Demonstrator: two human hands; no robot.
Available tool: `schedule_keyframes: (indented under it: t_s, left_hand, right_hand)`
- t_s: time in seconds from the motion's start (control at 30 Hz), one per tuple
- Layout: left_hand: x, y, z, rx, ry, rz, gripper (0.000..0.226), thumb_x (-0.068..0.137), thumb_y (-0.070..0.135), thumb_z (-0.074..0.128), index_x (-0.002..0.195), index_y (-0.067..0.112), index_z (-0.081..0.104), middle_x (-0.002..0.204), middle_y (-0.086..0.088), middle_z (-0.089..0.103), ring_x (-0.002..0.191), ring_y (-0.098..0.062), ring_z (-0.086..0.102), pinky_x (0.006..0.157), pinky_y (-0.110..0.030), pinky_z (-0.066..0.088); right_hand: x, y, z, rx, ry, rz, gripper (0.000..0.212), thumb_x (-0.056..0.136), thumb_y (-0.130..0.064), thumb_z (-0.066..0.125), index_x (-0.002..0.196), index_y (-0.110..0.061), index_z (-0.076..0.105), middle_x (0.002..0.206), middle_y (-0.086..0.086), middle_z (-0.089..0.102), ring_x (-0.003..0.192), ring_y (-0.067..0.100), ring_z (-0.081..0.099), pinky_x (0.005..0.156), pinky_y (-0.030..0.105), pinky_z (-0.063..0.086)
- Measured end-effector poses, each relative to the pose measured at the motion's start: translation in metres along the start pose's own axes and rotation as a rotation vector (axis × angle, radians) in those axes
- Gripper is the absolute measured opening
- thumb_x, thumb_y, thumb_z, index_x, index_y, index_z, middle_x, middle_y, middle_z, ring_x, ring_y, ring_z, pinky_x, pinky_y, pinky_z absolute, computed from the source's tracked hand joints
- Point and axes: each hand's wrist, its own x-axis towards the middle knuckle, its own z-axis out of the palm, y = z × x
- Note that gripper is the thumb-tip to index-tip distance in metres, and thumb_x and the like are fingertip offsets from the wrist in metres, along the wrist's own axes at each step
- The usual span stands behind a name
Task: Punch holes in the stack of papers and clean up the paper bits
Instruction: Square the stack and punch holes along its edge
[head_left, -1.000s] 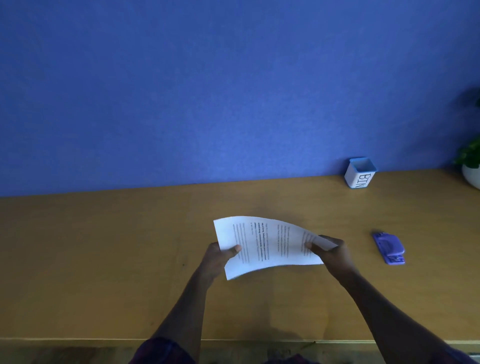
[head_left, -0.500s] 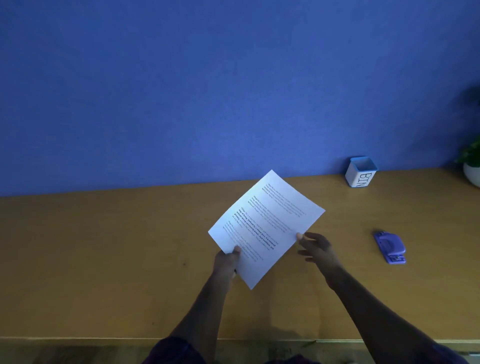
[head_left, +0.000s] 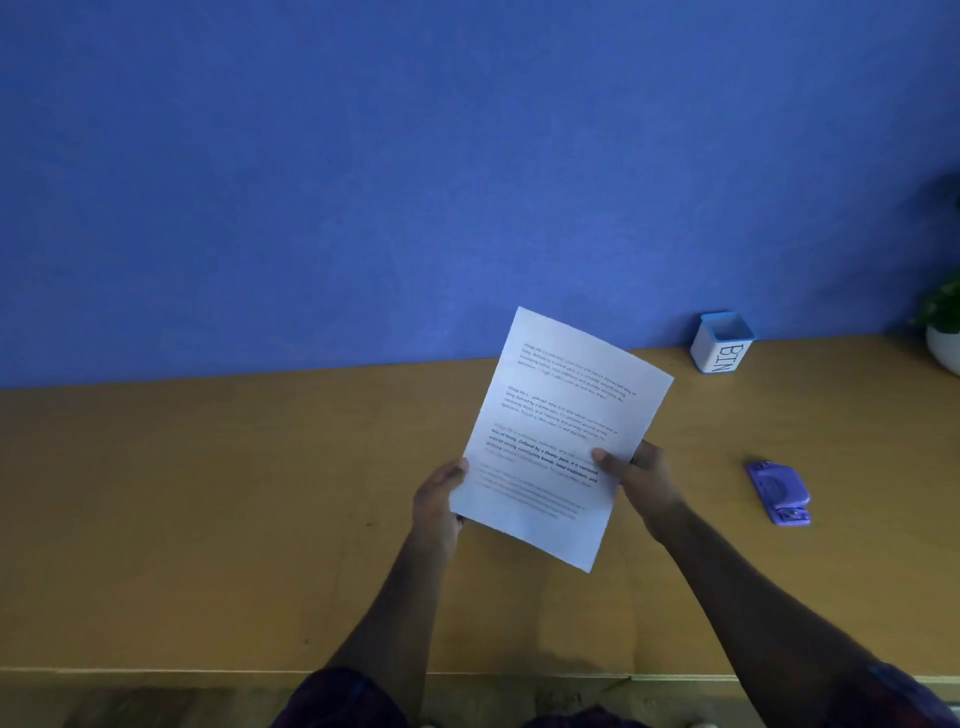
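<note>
A white stack of printed papers is held up above the wooden desk, tilted with its top leaning right. My left hand grips its lower left edge. My right hand grips its right edge, thumb on the printed face. A purple hole punch lies flat on the desk to the right of my right hand, apart from it. No paper bits are visible.
A small white container with a blue rim, marked BIN, stands at the back of the desk against the blue wall. A potted plant sits at the far right edge. The desk's front edge runs along the bottom.
The papers have been lifted off the desk and turned from lying sideways to nearly upright. My right hand let go briefly, then took hold of the right edge again.
</note>
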Motion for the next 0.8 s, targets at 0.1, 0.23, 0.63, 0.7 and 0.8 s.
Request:
schedule_keyframes:
  t_s: [0.1,0.23,0.63,0.7,0.8]
  left_hand:
    - [0.0,0.012,-0.009,0.092,0.005,0.026,0.026,0.096,0.029,0.068,0.113,0.01,0.072,0.104,-0.006,0.08,0.079,-0.021,0.074,0.067,-0.033,0.04]
    - [-0.003,0.01,-0.013,0.342,-0.086,0.061,0.022,0.093,0.024,0.072,0.112,0.013,0.075,0.102,-0.009,0.08,0.079,-0.024,0.072,0.061,-0.03,0.033]
    - [-0.01,0.0,-0.003,0.435,-0.148,0.084,0.014,0.091,0.004,0.073,0.104,0.001,0.077,0.102,-0.012,0.08,0.085,-0.022,0.076,0.071,-0.031,0.062]
    - [-0.009,-0.005,-0.005,0.417,-0.095,0.061,0.012,0.09,0.004,0.075,0.101,0.002,0.078,0.099,-0.011,0.08,0.084,-0.025,0.076,0.071,-0.034,0.062]
    - [-0.008,-0.014,-0.008,0.433,-0.009,0.02,0.007,0.088,0.005,0.076,0.095,0.006,0.079,0.094,-0.009,0.08,0.079,-0.024,0.075,0.063,-0.03,0.058]
  right_hand:
    - [0.001,0.002,-0.007,-0.037,-0.003,0.018,0.027,0.093,0.001,0.065,0.12,0.004,0.065,0.118,0.019,0.072,0.108,0.04,0.069,0.094,0.055,0.056]
    - [-0.003,0.004,-0.008,-0.064,-0.028,0.039,0.025,0.095,0.002,0.063,0.12,0.005,0.063,0.116,0.022,0.072,0.107,0.045,0.068,0.092,0.058,0.056]
    - [-0.013,0.003,-0.002,-0.089,-0.083,0.021,0.019,0.092,-0.006,0.071,0.111,-0.007,0.068,0.103,0.006,0.079,0.089,0.022,0.076,0.073,0.033,0.063]
    - [-0.014,0.004,-0.003,-0.097,-0.054,0.038,0.014,0.09,-0.008,0.073,0.103,-0.006,0.068,0.092,0.002,0.079,0.081,0.016,0.075,0.068,0.029,0.06]
    - [-0.017,0.01,-0.007,-0.17,-0.005,0.082,0.015,0.09,-0.013,0.074,0.092,0.0,0.068,0.083,0.013,0.073,0.07,0.018,0.065,0.06,0.029,0.049]
